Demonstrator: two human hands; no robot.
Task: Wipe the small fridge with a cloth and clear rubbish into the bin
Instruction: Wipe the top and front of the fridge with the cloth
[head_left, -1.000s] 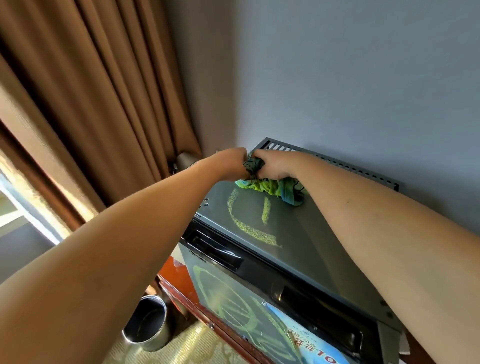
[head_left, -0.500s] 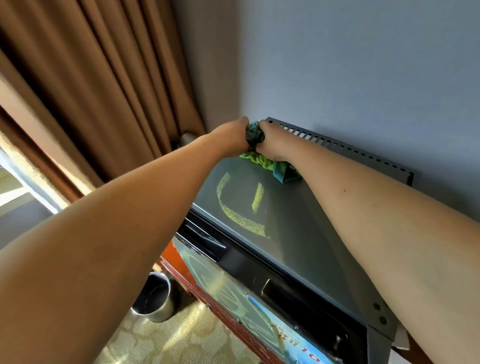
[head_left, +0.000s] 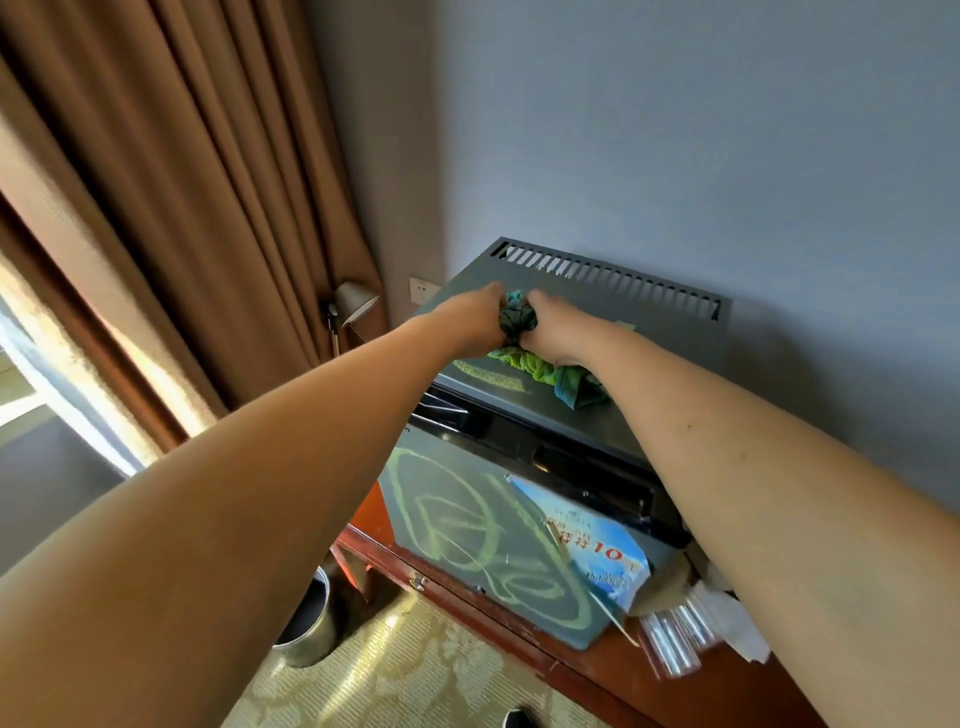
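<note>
A small grey fridge (head_left: 675, 358) stands on a red-brown wooden cabinet (head_left: 597, 670), its top and door marked with yellow-green scrawls. A green and teal cloth (head_left: 540, 366) lies bunched on the fridge top. My left hand (head_left: 475, 322) and my right hand (head_left: 548, 330) both grip the cloth side by side, knuckles toward the wall. A steel bin (head_left: 306, 623) sits on the floor at the lower left, partly hidden by my left arm. Crumpled plastic wrap and paper (head_left: 696, 623) lie on the cabinet to the right of the fridge.
Brown curtains (head_left: 171, 208) hang at the left beside a bright window. A lamp (head_left: 353, 306) and a wall socket (head_left: 423, 288) are behind the fridge's left corner. The blue-grey wall (head_left: 675, 130) is right behind the fridge. Patterned carpet (head_left: 395, 675) covers the floor.
The view has pulled back and dropped, so more of the fridge door and the cabinet shows. Both hands have drawn the cloth from the back left corner toward the front of the top.
</note>
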